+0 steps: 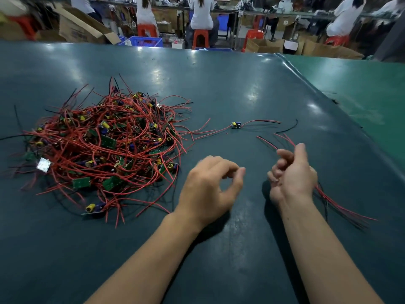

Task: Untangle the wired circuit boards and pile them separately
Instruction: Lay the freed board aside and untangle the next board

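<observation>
Over on your left there's the big tangled heap of wired circuit boards (105, 145), a mess of red and black leads with little green boards, yellow and blue parts poking out everywhere, sitting on the dark teal table mat (219, 84). One board with a yellow part (93, 209) has slid out at the near edge of the heap, just beside it. A few stray red leads trail off the heap's right side toward a single small board (235, 125) that lies on its own out in the middle of the mat, well apart from the heap, with its red and black wires stretched out to both sides. Closer to you, your left hand (210, 189) hovers over the mat just right of the heap, thumb and fingers curled loosely toward each other, and it's got nothing in it as far as I can see. Then your right hand (291, 174) is clenched around a bundle of red and black wires (341, 205), ends sticking up past your fingers and the rest trailing off down to the right over the mat; can't tell if there's a board inside your fist. Far right the mat meets a lighter green table surface (361, 88).
</observation>
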`<action>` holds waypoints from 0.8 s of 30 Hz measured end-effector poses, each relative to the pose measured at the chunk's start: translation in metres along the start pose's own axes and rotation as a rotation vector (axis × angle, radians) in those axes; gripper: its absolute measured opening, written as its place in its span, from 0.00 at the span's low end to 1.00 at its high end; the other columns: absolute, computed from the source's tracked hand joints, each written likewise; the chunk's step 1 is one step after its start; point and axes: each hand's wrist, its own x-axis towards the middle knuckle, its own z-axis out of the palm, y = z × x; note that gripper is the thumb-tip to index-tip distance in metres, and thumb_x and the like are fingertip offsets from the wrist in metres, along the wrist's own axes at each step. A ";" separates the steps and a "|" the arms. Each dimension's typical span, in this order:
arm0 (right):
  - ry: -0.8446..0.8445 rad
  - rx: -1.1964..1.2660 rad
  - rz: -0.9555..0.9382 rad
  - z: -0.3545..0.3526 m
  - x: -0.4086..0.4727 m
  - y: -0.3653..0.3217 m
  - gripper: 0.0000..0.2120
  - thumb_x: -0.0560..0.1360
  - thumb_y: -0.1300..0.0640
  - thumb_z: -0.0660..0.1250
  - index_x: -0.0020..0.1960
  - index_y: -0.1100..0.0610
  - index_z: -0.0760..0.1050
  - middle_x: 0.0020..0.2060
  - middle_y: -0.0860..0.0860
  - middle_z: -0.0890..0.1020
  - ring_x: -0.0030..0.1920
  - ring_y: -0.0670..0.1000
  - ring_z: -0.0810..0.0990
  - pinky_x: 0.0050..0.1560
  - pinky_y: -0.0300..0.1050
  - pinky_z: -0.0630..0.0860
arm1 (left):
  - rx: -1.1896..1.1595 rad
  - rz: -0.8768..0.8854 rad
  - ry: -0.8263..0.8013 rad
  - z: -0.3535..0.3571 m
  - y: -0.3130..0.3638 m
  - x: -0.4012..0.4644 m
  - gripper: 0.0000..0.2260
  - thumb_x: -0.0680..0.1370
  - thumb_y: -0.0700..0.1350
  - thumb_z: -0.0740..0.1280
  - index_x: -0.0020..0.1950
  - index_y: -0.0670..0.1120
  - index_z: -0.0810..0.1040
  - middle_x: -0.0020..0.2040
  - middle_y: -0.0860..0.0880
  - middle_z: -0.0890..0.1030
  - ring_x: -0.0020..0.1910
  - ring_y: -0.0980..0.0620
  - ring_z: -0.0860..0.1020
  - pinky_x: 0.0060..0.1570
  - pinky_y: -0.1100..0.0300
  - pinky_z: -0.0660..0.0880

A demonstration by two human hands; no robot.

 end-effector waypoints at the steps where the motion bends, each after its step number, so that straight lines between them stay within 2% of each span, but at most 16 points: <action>1: -0.013 -0.048 -0.029 0.001 -0.001 0.002 0.24 0.82 0.46 0.59 0.32 0.58 0.73 0.19 0.46 0.66 0.18 0.45 0.60 0.21 0.33 0.55 | 0.096 0.028 0.040 -0.004 -0.002 0.005 0.06 0.76 0.41 0.69 0.41 0.40 0.82 0.38 0.46 0.81 0.38 0.44 0.77 0.44 0.54 0.74; 3: -0.032 -0.138 -0.094 0.003 -0.001 0.007 0.25 0.81 0.46 0.61 0.28 0.57 0.72 0.18 0.46 0.65 0.18 0.45 0.59 0.22 0.33 0.55 | 0.270 -0.081 0.053 -0.015 -0.011 0.019 0.05 0.77 0.41 0.68 0.46 0.39 0.81 0.43 0.42 0.81 0.45 0.41 0.77 0.49 0.49 0.73; 6: -0.094 -0.219 -0.170 0.005 -0.004 0.014 0.28 0.81 0.45 0.62 0.23 0.55 0.70 0.16 0.47 0.62 0.17 0.45 0.57 0.22 0.33 0.54 | 0.523 -0.441 -0.121 -0.033 -0.038 0.053 0.11 0.79 0.48 0.65 0.53 0.42 0.81 0.51 0.41 0.80 0.53 0.41 0.77 0.55 0.51 0.71; 8: -0.144 -0.285 -0.210 0.005 -0.006 0.017 0.28 0.80 0.44 0.63 0.23 0.55 0.71 0.16 0.48 0.63 0.18 0.45 0.57 0.21 0.34 0.55 | 0.648 -0.571 -0.203 -0.041 -0.058 0.082 0.15 0.79 0.52 0.64 0.55 0.41 0.80 0.53 0.39 0.80 0.54 0.38 0.78 0.54 0.49 0.74; 11: -0.197 -0.327 -0.224 0.003 -0.007 0.019 0.28 0.80 0.44 0.63 0.24 0.55 0.72 0.17 0.49 0.65 0.18 0.45 0.60 0.20 0.35 0.57 | 0.641 -0.678 -0.266 -0.043 -0.087 0.108 0.17 0.80 0.51 0.65 0.56 0.36 0.76 0.58 0.34 0.77 0.57 0.33 0.76 0.55 0.46 0.74; 15: -0.218 -0.310 -0.202 0.000 -0.006 0.017 0.30 0.80 0.44 0.63 0.22 0.54 0.73 0.18 0.48 0.67 0.19 0.45 0.60 0.20 0.35 0.58 | 0.663 -0.788 -0.323 -0.039 -0.109 0.103 0.17 0.79 0.52 0.68 0.56 0.39 0.75 0.58 0.37 0.78 0.57 0.34 0.76 0.54 0.45 0.74; 18: -0.221 -0.309 -0.201 -0.001 -0.006 0.016 0.29 0.80 0.44 0.63 0.23 0.55 0.73 0.18 0.48 0.67 0.19 0.45 0.60 0.20 0.34 0.58 | 0.606 -0.894 -0.215 -0.038 -0.113 0.105 0.12 0.77 0.47 0.69 0.57 0.42 0.79 0.57 0.40 0.80 0.56 0.37 0.79 0.52 0.50 0.75; 21: -0.220 -0.304 -0.200 -0.001 -0.006 0.016 0.29 0.80 0.44 0.63 0.24 0.55 0.73 0.18 0.48 0.68 0.18 0.45 0.61 0.20 0.34 0.58 | 0.305 -1.051 0.045 -0.049 -0.108 0.113 0.11 0.74 0.43 0.72 0.56 0.48 0.82 0.56 0.46 0.83 0.53 0.45 0.81 0.55 0.53 0.78; 22: -0.218 -0.303 -0.199 -0.001 -0.006 0.016 0.28 0.80 0.44 0.63 0.24 0.55 0.73 0.18 0.48 0.68 0.19 0.45 0.61 0.20 0.35 0.59 | 0.232 -1.018 0.155 -0.055 -0.101 0.118 0.10 0.73 0.43 0.73 0.55 0.49 0.82 0.55 0.48 0.83 0.52 0.48 0.81 0.54 0.57 0.78; 24: -0.212 -0.309 -0.199 -0.001 -0.006 0.017 0.28 0.80 0.44 0.63 0.24 0.55 0.73 0.19 0.48 0.68 0.19 0.45 0.62 0.20 0.35 0.59 | 0.252 -0.811 0.344 -0.067 -0.080 0.125 0.10 0.73 0.45 0.73 0.54 0.50 0.81 0.51 0.52 0.83 0.50 0.52 0.81 0.50 0.62 0.74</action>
